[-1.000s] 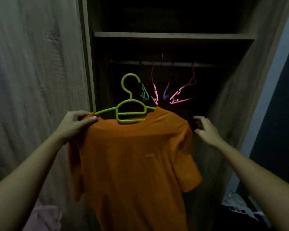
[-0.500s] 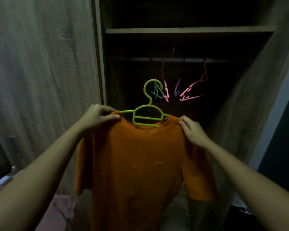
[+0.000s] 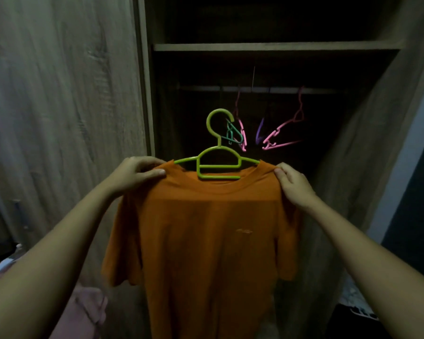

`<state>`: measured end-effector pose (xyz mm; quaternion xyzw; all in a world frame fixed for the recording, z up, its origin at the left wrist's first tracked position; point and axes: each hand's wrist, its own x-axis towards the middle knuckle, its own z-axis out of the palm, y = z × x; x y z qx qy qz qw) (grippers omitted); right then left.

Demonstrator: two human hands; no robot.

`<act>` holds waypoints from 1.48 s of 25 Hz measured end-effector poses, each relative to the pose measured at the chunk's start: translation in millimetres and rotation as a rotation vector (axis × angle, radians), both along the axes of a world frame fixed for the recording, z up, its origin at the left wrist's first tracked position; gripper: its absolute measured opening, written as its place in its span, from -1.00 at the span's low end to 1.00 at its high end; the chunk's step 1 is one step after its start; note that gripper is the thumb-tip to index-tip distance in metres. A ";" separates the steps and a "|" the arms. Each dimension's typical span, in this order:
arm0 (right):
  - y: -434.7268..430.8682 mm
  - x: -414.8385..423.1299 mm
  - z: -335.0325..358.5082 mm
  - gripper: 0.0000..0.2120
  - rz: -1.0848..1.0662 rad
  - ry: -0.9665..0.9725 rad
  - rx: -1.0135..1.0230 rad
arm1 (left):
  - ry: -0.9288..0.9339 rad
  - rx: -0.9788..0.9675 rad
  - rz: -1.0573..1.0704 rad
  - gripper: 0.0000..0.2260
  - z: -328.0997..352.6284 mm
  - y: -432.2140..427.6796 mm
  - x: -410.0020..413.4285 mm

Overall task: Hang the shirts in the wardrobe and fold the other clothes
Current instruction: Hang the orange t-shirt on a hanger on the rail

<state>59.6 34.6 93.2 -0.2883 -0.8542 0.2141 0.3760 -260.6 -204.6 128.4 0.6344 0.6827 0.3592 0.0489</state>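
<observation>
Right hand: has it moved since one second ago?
Yes. The right hand came leftward, closer under the pink hanger on the rail, and now pinches the orange shirt at its shoulder.

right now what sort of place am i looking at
Probably a bedroom, facing an open wooden wardrobe: a hanging rail with empty pink hangers under a shelf, and an orange shirt on a green hanger.

light dim | wood-grain wardrobe (image 3: 367,148) — open, dark inside | pale wall (image 3: 404,177) right

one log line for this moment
stage: pre-hang | left hand: grips orange t-shirt shoulder | right hand: grips other shoulder | green hanger: in collar, off rail
</observation>
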 end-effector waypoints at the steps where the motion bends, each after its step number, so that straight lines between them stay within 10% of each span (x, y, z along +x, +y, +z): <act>1: 3.6 2.1 -0.8 -0.75 -0.035 0.036 -0.007 | -0.088 -0.007 0.022 -0.68 -3.3 -4.4 -6.9; 4: 11.3 10.7 4.6 -0.77 -0.067 0.124 -0.003 | -0.379 -0.085 0.064 -0.56 -23.0 -15.6 -21.5; 13: 14.2 21.0 15.4 -0.75 -0.040 0.228 0.015 | -0.361 -0.181 0.331 -0.86 -63.4 -32.2 -46.2; 17: 23.2 14.3 6.3 -0.77 -0.035 0.190 0.022 | -0.440 0.065 0.207 -0.74 -37.8 -29.4 -37.0; 22: 15.4 -3.8 7.4 -0.77 0.028 0.118 0.012 | 0.015 -0.066 0.142 -0.80 -0.1 5.1 3.0; 29: 8.2 9.0 20.0 -0.79 0.139 0.098 -0.110 | 0.069 0.160 0.107 -0.86 9.1 12.1 10.5; 33: 13.0 36.4 -12.6 -0.25 0.073 -0.017 -0.315 | -0.030 0.207 0.147 -0.87 22.4 -4.2 -10.5; 37: 6.1 41.9 -8.7 -0.76 0.035 0.340 -0.517 | 0.018 0.110 0.173 -0.92 29.6 -18.7 -33.9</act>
